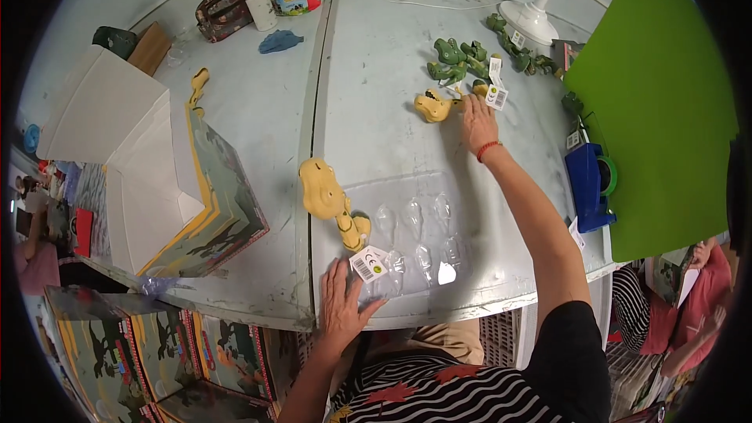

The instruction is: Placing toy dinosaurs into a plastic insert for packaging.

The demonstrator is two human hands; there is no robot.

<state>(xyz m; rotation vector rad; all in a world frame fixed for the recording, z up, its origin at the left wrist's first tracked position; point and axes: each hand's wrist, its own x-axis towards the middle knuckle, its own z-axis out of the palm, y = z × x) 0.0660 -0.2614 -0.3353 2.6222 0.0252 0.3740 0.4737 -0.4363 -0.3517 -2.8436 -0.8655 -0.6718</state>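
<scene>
On the right of the table, my right hand point(478, 121) has its fingers closed over the body of a yellow dinosaur toy point(432, 106), whose open-mouthed head points left. A white tag point(496, 97) lies by the fingertips. My left hand point(341, 305) is at the table's front edge, fingers spread, beside a clear plastic blister tray point(416, 254) with moulded hollows. Another yellow dinosaur toy point(322, 189), big-headed, lies over the tray's left side. Its white tag point(368, 264) rests just above my left hand.
Several green dinosaur toys point(450, 52) lie beyond my right hand. An open cardboard box point(149, 180) stands left, a yellow toy point(198, 88) behind it. A blue tape dispenser point(589, 188) and green board point(658, 110) are right. A white fan base point(529, 22) stands behind; a co-worker point(689, 313) is lower right.
</scene>
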